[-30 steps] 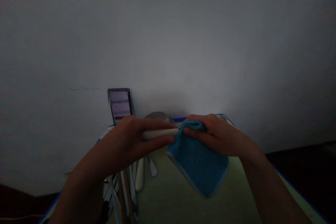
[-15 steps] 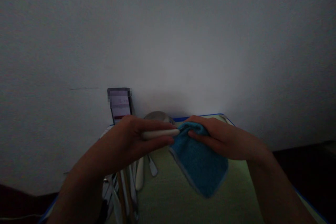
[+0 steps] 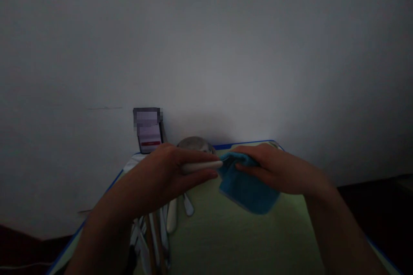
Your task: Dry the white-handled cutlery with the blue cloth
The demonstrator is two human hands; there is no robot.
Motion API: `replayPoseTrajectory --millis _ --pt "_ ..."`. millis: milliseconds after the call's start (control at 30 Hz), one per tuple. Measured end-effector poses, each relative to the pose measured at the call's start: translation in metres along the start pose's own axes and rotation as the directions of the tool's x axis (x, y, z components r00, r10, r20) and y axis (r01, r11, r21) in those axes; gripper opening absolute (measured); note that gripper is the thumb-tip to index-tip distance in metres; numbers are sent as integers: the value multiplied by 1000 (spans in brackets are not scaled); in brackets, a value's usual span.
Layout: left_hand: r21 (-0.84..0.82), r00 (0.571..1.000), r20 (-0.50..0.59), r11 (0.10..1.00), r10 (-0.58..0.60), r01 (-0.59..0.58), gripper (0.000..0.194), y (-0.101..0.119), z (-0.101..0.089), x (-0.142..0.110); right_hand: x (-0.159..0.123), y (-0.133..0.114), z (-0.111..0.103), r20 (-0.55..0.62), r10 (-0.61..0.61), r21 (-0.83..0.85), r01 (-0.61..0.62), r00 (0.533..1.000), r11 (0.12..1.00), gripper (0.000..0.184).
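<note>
1. Phone, L of ctr in frame, propped vs. the wall, screen lit.
2. Cutlery, lower L of ctr, bunched on the green counter, partly hidden.
3. L hand, L of ctr, gripping a white handle; handle approx. level at mid-frame, tip pointing R.
4. Round grey bowl, mid-frame, behind L hand, mostly hidden, near the wall.
5. Blue cloth, R of ctr, bunched up at handle's tip, lower part hanging above counter.
6. R hand, R of ctr, closed on the cloth.
</note>
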State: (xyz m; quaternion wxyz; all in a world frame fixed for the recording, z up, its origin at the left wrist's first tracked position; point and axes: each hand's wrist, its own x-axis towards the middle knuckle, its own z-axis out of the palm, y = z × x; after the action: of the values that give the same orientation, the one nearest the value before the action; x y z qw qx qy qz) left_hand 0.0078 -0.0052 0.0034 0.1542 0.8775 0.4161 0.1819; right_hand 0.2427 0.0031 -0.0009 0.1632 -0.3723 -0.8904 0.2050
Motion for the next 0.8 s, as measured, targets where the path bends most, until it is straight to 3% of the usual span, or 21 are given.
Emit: replayPoseTrajectory --millis 133,333,533,800 --pt "-33 999 -15 999 31 -32 31 4 1 2 3 -3 2 -31 40 -82 -42 999 996 19" --pt "-110 999 34 994 11 -7 30 1 -3 2 5 -5 2 -62 -73 -18 72 995 997 19" --pt "-120 997 -72 992 -37 28 41 3 2 2 5 7 5 -71 21 25 -20 997 999 20" --pt "-115 991 -127 992 43 -58 29 -8 -4 -6 -1 20 3 -127 37 106 -24 991 994 20"
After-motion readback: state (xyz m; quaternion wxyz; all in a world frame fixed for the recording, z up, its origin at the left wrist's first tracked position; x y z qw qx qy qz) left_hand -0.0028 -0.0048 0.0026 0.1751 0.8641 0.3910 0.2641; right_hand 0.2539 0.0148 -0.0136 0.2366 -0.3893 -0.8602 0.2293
